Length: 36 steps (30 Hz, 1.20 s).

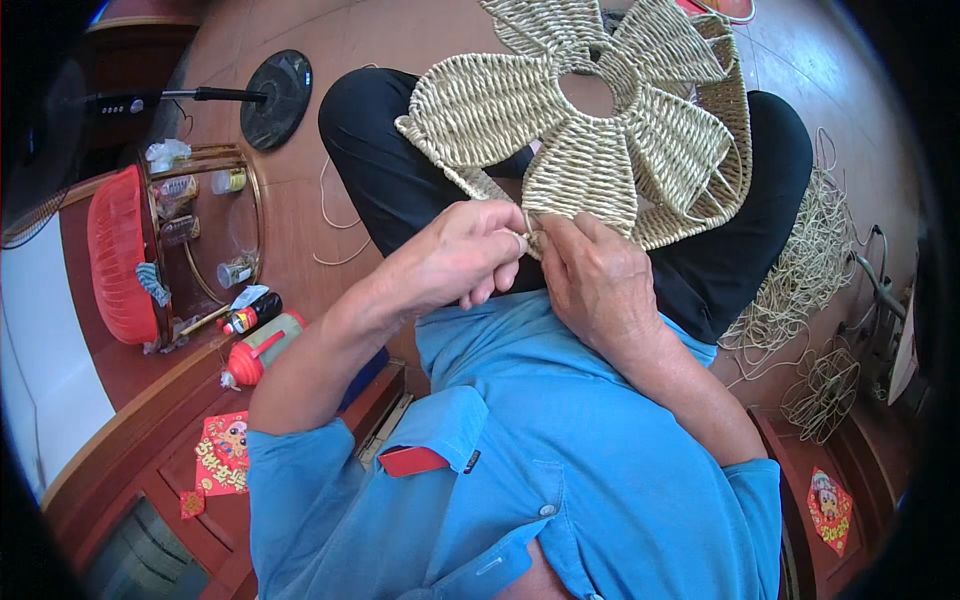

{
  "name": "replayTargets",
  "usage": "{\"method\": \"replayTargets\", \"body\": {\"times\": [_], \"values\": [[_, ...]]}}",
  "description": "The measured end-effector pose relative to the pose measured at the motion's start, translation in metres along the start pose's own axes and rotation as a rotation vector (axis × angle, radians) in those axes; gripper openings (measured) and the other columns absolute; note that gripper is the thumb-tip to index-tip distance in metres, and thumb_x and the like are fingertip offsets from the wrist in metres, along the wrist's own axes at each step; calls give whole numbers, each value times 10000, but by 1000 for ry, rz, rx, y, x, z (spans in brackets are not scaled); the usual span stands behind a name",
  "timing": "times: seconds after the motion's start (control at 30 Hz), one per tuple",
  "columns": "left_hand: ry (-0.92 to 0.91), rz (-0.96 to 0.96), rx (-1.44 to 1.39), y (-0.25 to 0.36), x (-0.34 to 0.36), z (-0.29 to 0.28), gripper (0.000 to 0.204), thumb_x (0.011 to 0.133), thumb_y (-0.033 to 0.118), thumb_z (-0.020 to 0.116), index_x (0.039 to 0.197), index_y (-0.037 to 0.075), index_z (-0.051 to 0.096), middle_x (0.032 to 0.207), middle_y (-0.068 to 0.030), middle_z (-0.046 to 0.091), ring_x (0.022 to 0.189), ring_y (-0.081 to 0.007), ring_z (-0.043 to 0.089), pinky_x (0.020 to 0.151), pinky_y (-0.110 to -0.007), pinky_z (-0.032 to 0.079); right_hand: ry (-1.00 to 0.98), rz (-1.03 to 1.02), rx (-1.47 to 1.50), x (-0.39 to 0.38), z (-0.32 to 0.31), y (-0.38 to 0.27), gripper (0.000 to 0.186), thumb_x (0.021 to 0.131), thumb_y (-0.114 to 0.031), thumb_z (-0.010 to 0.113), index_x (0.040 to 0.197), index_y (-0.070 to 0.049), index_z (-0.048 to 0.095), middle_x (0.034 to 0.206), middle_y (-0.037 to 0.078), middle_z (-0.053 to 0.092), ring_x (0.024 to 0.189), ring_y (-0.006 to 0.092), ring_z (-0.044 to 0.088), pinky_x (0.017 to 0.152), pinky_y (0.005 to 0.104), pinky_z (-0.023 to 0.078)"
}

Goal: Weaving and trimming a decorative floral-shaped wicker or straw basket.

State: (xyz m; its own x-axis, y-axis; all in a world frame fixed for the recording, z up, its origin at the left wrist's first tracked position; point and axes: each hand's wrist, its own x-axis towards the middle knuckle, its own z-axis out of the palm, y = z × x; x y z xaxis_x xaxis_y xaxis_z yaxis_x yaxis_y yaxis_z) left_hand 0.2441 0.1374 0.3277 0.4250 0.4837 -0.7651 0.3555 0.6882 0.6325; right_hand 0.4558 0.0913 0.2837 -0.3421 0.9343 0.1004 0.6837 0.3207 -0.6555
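Five wide petals show on a big straw-coloured flower woven from twisted cord. It lies across the person's lap, on the black cloth trousers, between the two bent knees. The rows of cord look bumpy, like little ropes laid side by side. A round hole sits in the middle, and the far petals run out of view. A curved woven straw-coloured band goes round behind the right petals, and thin loose ends poke out there.

The left bare hand has its fingers curled, with finger and thumb pinching the near edge of the flower. The right bare hand pinches that edge too, just beside it. The exact strand is too small to tell. On the right, a tangled heap of pale thin cord lies on the reddish-brown floor.
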Motion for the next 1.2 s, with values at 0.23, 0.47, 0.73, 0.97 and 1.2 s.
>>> {"method": "replayTargets", "body": {"times": [0.23, 0.47, 0.73, 0.97, 1.2], "values": [[13, -26, 1, -4, 8, -1, 227, 1056, 147, 549, 1209, 5, 640, 771, 18, 641, 536, -24, 516, 481, -206, 395, -75, 90, 85, 5, -2, 2, 123, 1015, -132, 701, 983, -14, 687, 865, 190, 676, 729, 413, 724, 671, 514, 604], [538, 391, 525, -14, -9, 10, 300, 1022, 90, 669, 1314, 19, 659, 819, -78, 667, 788, -233, 696, 778, -417, 563, 11, 86, 133, 6, -1, 2, 186, 1033, -182, 703, 971, -6, 705, 881, 192, 702, 770, 409, 729, 695, 499, 597], [759, 832, 861, -34, -8, 34, 217, 903, 9, 788, 1114, 50, 757, 1023, -109, 707, 940, -318, 677, 850, -430, 532, -362, 421, 655, 16, -48, 9, 257, 1004, -240, 699, 985, 16, 703, 788, 98, 614, 694, 164, 566, 663, 372, 487], [752, 962, 913, -38, 9, 50, 252, 860, 17, 831, 1093, 73, 754, 1032, -85, 712, 957, -311, 679, 849, -428, 552, -464, 530, 862, -4, -78, 33, 255, 1047, -260, 725, 913, -50, 667, 778, -67, 519, 711, 66, 440, 615, 290, 359], [623, 905, 806, -25, 19, 50, 158, 888, 45, 822, 1025, 65, 745, 988, -91, 720, 940, -307, 698, 831, -427, 563, -123, 553, 1010, -22, -125, 75, 237, 1033, -281, 692, 911, -85, 639, 767, -94, 516, 638, 7, 363, 571, 230, 254]]}}
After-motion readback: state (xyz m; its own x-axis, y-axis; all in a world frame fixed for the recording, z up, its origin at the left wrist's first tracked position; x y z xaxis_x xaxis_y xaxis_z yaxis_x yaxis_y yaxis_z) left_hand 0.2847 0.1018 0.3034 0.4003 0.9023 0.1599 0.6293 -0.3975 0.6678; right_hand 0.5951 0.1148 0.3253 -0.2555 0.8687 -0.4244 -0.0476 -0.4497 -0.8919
